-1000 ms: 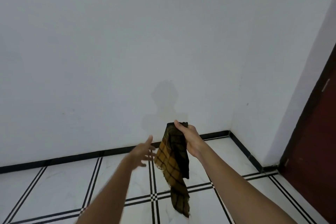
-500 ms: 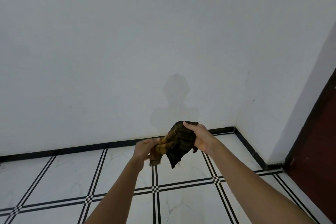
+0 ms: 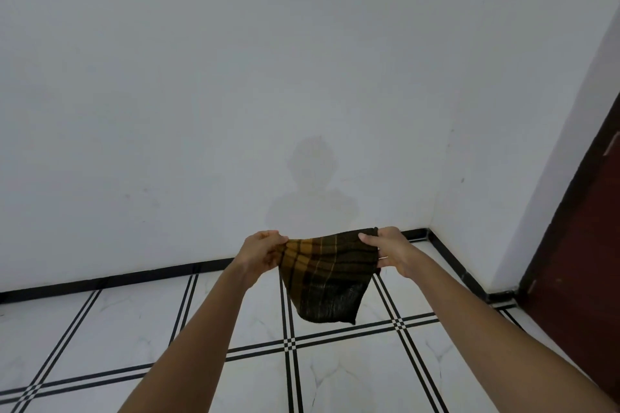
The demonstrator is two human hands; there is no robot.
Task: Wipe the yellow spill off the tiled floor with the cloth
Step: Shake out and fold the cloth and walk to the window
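White wall [image 3: 235, 77] — the largest surface in view, plain, marked by a few small scuffs; a faint head-and-shoulders shadow [image 3: 313, 191] is cast on it just above the hands. A second white wall face is met at a corner on the right.

Tiled floor [image 3: 127, 318] — white marbled tiles divided by paired black lines, with small chequered squares where the lines cross. A black skirting strip [image 3: 134, 278] is run along the foot of both walls. No yellow spill can be made out on the part of the floor that is shown.

Door [image 3: 590, 261] — dark red-brown, seen in part at the right edge, set in a darker frame.

Two bare forearms are extended forward from the bottom of the view, raised above the floor.

Cloth [image 3: 327, 278] — checked, mustard-yellow at its left side and dark brown to black at the right and lower parts. It is held spread between the two hands in the air, clear of the floor, its top edge stretched roughly level and its lower part left hanging to a blunt point.

Left hand [image 3: 263, 253] — closed on the bunched left top corner of the cloth.

Right hand [image 3: 389, 253] — closed on the right top corner, thumb laid over the front of the fabric.
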